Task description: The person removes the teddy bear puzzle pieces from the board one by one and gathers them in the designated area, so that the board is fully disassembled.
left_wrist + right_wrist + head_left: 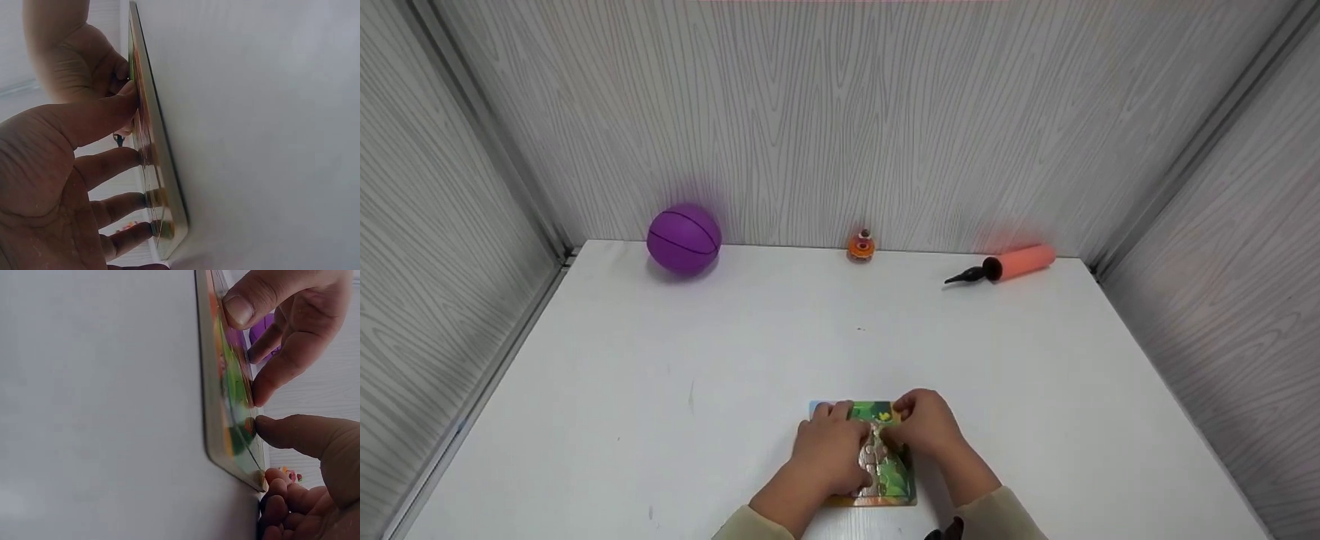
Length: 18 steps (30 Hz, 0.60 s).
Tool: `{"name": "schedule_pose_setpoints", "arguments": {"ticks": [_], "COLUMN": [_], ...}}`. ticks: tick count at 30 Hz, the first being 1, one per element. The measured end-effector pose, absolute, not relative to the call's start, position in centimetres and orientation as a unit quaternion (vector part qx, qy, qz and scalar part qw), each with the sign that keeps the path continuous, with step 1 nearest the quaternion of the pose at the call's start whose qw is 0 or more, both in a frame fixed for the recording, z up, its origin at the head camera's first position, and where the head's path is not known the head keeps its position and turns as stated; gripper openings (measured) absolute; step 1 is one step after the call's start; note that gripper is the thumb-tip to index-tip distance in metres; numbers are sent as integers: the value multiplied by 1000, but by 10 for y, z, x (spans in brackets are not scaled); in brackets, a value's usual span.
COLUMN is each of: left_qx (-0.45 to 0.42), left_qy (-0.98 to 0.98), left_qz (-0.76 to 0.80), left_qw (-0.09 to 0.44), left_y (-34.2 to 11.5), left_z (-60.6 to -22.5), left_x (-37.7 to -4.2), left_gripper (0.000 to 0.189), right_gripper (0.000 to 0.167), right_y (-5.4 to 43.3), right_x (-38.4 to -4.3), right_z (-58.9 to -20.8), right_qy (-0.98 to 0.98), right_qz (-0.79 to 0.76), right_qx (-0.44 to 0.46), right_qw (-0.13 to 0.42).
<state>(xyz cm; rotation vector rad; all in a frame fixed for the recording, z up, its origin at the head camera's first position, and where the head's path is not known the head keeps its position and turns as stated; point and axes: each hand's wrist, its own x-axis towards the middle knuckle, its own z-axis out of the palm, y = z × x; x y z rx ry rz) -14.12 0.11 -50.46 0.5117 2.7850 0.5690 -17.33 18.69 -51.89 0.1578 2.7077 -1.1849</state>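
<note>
Plainly, the left hand (831,450) rested, fingers extended, on the puzzle (894,480), and the right hand (928,424) lay curled at the puzzle's far-right corner, grip unclear.

The head view is evenly lit, its table (765,337) bright and pale under soft light that seems to fall from above. A faint shadow pools beneath the ball (684,240), which tints the wall (810,127) purple; the pump (1024,262) tints it coral. Glare whitens the middle of the puzzle (876,452). A thin pink line runs along the top edge. The 2 wrist views are dimmer and hazy: the left hand (53,177) lies in shade, and the small toy (291,475) looks blurred.
</note>
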Motion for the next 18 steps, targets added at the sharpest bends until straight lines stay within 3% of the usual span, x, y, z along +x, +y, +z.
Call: {"name": "schedule_pose_setpoints", "arguments": {"ticks": [8,14,18], "left_qx": [184,184,179], "left_qy": [960,957,956], "left_qz": [180,190,196], "left_qw": [111,121,126], "left_y": [0,0,-2], "left_z": [-504,-505,-506], "left_x": [-141,-142,-142], "left_gripper": [59,67,68], "right_gripper": [10,7,13], "right_y": [187,192,193], "right_x": [-177,-176,-175], "right_z": [-517,-521,-523], "right_qy": [902,896,885], "right_qz": [-424,-441,-460], "right_qx": [46,40,36], "right_qw": [66,43,57]}}
